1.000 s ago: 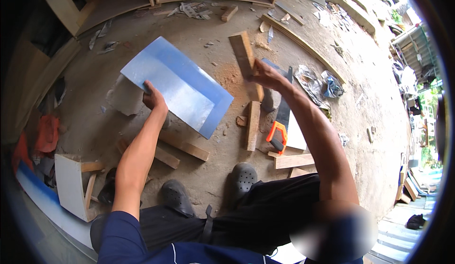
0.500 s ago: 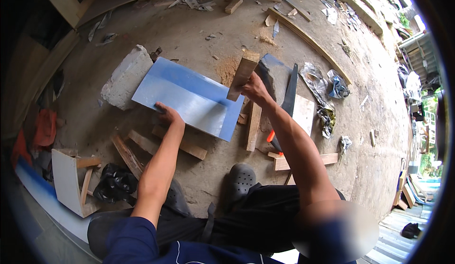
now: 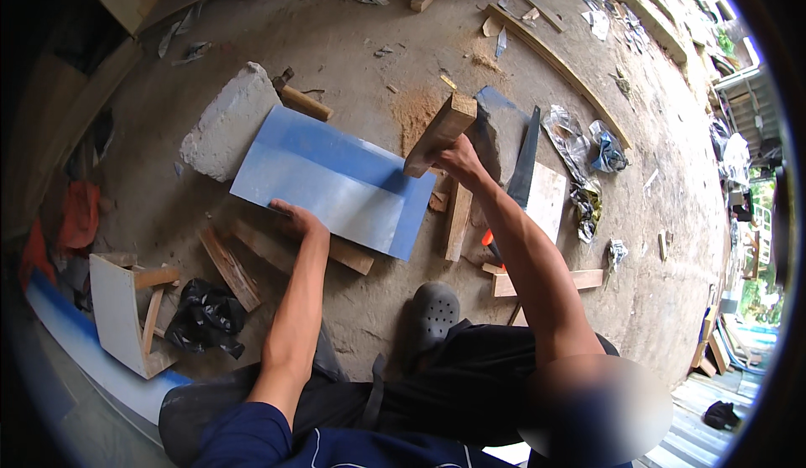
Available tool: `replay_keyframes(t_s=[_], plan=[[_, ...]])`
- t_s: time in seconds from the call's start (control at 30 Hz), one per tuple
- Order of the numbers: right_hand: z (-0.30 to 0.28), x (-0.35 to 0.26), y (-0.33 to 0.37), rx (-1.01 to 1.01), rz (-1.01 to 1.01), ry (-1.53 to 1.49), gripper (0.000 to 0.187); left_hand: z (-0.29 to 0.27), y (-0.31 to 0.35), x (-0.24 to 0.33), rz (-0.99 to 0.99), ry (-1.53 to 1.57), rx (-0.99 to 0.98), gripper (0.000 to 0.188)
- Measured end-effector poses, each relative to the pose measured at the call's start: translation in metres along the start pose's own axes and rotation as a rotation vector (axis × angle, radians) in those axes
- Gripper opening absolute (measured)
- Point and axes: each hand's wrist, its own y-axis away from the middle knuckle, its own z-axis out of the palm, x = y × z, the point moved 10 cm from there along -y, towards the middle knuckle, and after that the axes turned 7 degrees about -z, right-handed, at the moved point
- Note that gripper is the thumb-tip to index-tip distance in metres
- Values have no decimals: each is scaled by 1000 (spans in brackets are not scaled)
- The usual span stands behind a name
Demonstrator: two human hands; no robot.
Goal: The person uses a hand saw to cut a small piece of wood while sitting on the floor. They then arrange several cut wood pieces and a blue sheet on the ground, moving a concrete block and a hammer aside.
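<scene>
Blue panel (image 3: 336, 170): held by its near edge above the floor (image 3: 378, 317); a pale sheen is seen across its middle.
Left hand (image 3: 300, 221): closed on the panel's near edge, thumb laid toward its upper face.
Right hand (image 3: 458, 159): clenched around a wooden block (image 3: 447, 124) at the panel's far right corner; whether block and panel are in contact cannot be told.
Concrete block (image 3: 228, 124): seen just beside the panel's left end.
Sawdust (image 3: 413, 117): scattered beyond the panel, near its far right corner.
Saw (image 3: 525, 162): placed to the right of the panel, its orange handle partly hidden by the right forearm.
Timber piece (image 3: 457, 226): laid just right of the panel.
Black plastic bag (image 3: 204, 317): crumpled nearer the body than the panel, toward the left.
</scene>
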Motion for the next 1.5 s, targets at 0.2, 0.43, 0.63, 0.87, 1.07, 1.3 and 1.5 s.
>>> replay_keyframes(t_s=[0.2, 0.43, 0.63, 0.87, 1.07, 1.3, 1.5], plan=[[-19, 27, 10, 114, -31, 52, 14, 0, 23, -12, -19, -9, 118, 67], [-32, 43, 17, 112, 70, 22, 16, 9, 15, -55, -143, 36, 21, 64], [-17, 16, -11, 24, -100, 90, 16, 37, -41, -98, -391, 183, -284, 63], [-33, 40, -5, 13, 98, -9, 34, 30, 79, -50, -859, -35, -551, 58], [-23, 42, -20, -80, 85, -40, 42, 12, 101, -29, -954, -171, -507, 67], [-23, 53, -25, -98, -19, -4, 52, 45, 154, -17, -652, -420, -798, 78], [-18, 44, -16, -69, -67, 112, 60, 53, 157, -47, -367, -707, -826, 68]])
